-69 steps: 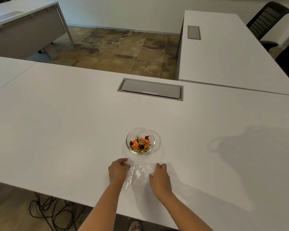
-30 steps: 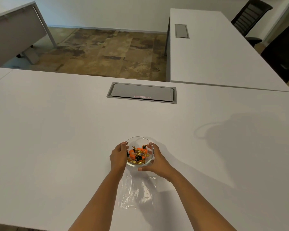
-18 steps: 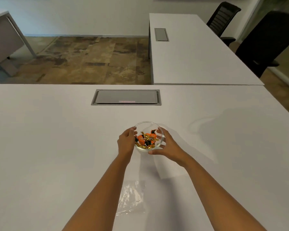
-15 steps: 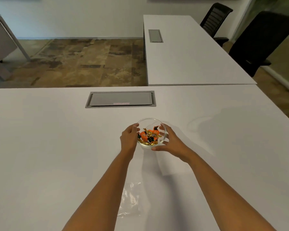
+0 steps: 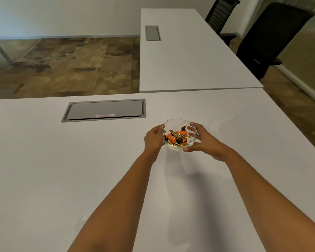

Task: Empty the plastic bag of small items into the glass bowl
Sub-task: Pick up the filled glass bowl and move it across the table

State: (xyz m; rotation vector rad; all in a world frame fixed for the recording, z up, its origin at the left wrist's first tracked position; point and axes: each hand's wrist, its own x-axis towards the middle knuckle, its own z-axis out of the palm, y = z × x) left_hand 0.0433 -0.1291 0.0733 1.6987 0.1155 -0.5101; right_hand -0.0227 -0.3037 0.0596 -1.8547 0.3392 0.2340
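Note:
A small glass bowl [image 5: 178, 121] holds several orange, gold and black wrapped sweets [image 5: 177, 136]. It is held between both hands over the white table [image 5: 44, 160], right of the middle. My left hand [image 5: 153, 138] grips its left rim. My right hand [image 5: 205, 142] cups its right side, thumb low at the front. I cannot tell whether the bowl touches the table. Of the clear plastic bag [image 5: 82, 219] only a faint edge shows beside my left forearm, close to me; the rest is hidden under the arm.
A grey cable hatch [image 5: 105, 110] is set into the table behind and left of the bowl. A second white table [image 5: 185, 60] joins at the back right, with two black chairs [image 5: 267, 37] beside it. The table's right edge runs diagonally nearby.
Both hands left the flattened bag, took hold of the bowl and carried it away from me and to the right. The bag stayed behind, near me.

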